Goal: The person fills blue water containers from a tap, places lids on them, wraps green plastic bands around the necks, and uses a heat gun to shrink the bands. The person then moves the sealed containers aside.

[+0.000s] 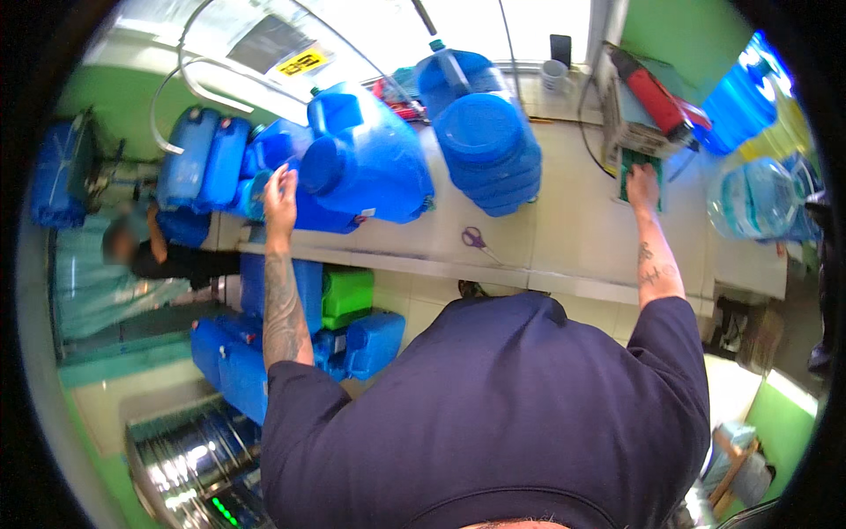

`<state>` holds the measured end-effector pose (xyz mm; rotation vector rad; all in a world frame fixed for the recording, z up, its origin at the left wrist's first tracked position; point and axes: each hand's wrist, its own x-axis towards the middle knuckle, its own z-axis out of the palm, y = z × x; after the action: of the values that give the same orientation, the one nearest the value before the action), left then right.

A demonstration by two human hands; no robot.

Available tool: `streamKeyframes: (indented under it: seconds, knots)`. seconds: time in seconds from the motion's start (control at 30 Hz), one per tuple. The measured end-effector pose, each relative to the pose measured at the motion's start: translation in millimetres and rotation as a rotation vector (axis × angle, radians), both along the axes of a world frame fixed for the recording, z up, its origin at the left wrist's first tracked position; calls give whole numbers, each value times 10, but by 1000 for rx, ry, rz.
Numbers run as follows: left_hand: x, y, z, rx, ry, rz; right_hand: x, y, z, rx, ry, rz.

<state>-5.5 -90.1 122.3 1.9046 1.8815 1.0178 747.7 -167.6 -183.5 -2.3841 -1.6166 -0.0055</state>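
My left hand (pixel 281 205) is raised with fingers extended and nothing in it. It overlaps the blue containers, beside a large blue plastic jug (pixel 377 159) with a round lid and a handle; whether it touches one I cannot tell. On the right, my right hand (pixel 644 185) reaches onto a flat green item (pixel 654 165) below a box (pixel 644 135). Its fingertips are partly hidden, so a grip cannot be made out. Between my hands stands another blue jug (pixel 492 152) with a wide round lid. Purple-handled scissors (pixel 473 237) lie near the counter's front edge.
A red and black corded tool (pixel 651 92) rests on the box. Clear plastic bottles (pixel 753 198) stand right of the tiled counter (pixel 575 244). Several blue containers (pixel 188 155) crowd the left; more (pixel 375 344) sit below. A person (pixel 182 258) is at far left. A white mug (pixel 554 76) stands behind.
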Motion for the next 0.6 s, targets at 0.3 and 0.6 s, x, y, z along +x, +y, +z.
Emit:
streamKeyframes:
  seconds: [0.3, 0.6]
  knots:
    - [599, -38, 98, 83, 650, -206, -253, -233, 597, 439, 317, -126]
    - [357, 429, 226, -106, 551, -534, -1427, -708, 2150, 663, 526, -89]
